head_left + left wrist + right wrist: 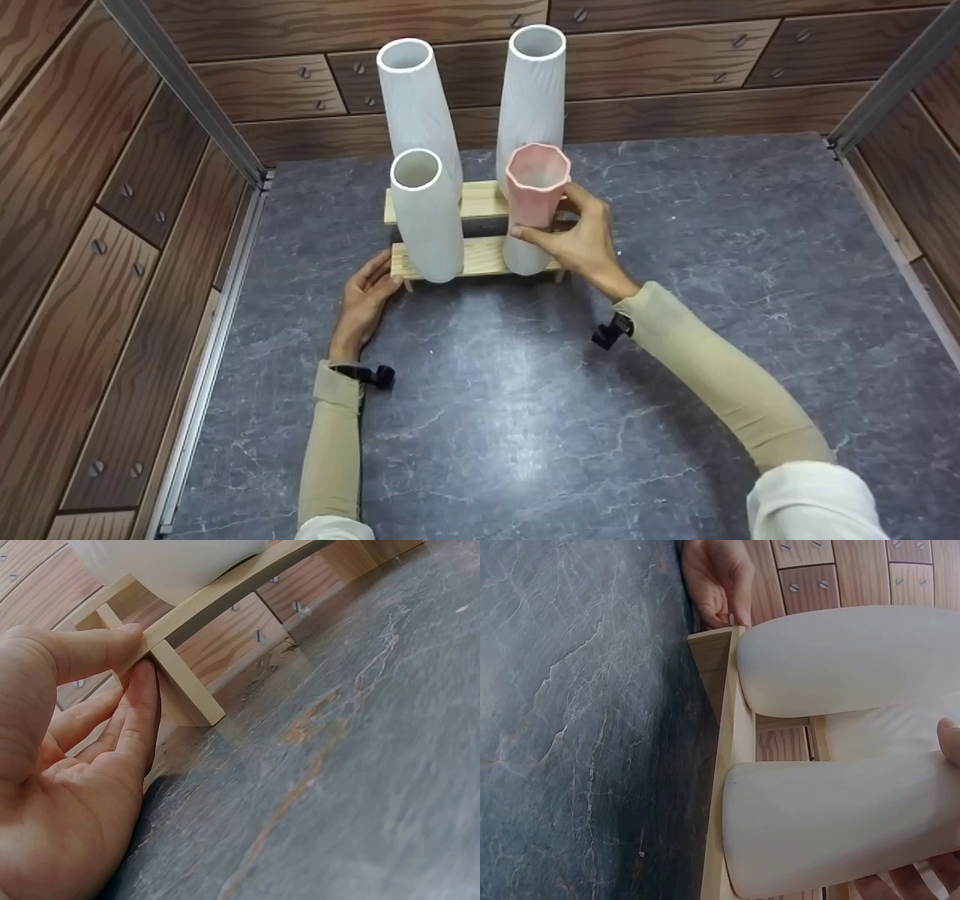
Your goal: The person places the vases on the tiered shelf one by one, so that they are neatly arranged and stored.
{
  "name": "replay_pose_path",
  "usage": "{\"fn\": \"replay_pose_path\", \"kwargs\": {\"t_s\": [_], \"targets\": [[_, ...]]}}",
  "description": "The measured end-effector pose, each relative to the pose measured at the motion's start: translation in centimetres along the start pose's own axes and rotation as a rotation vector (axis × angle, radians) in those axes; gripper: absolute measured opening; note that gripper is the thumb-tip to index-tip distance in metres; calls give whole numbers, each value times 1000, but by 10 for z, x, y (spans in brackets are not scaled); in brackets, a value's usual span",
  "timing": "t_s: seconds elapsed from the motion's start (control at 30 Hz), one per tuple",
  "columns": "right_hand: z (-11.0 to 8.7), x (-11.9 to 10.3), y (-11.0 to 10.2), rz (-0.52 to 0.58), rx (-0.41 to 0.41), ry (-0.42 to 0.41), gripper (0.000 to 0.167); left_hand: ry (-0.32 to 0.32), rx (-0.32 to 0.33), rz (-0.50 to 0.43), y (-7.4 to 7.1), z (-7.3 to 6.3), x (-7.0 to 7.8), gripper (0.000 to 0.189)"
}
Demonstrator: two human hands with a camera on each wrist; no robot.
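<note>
A low two-tier pale wooden stand (484,256) carries several vases. My right hand (589,236) grips the vase with a pink faceted rim (534,201) and white lower part, thumb in front and fingers at its far side. This vase stands upright on the front slat, right end. My left hand (365,300) pinches the front left corner of the stand; in the left wrist view the thumb lies along the slat's end (154,637) and the fingers are against it from below. Beside it, a white vase (429,225) stands at the front left.
Two taller white vases (416,105) stand on the rear slat, near the wood-patterned back wall (660,56). Dark grey marbled flooring (480,420) lies around the stand. Metal rails (202,375) edge the left side.
</note>
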State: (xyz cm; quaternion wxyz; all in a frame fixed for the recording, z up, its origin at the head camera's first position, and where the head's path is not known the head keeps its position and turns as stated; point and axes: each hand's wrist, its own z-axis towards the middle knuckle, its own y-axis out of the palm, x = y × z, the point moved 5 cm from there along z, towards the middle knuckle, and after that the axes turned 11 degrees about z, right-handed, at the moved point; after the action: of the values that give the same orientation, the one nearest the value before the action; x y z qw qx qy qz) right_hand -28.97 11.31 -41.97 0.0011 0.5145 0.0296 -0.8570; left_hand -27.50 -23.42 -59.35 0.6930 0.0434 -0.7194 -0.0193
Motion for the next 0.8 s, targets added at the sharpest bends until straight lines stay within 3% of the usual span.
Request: {"fn": "replay_pose_path", "kwargs": {"t_s": [0.47,0.8], "targets": [[2,-4,1,-35,-50,-79,64,6,4,-17,-1,1,0,67],[0,-4,-3,-30,-93,-43,64,9,-14,-12,-1,-1,0,68]]}}
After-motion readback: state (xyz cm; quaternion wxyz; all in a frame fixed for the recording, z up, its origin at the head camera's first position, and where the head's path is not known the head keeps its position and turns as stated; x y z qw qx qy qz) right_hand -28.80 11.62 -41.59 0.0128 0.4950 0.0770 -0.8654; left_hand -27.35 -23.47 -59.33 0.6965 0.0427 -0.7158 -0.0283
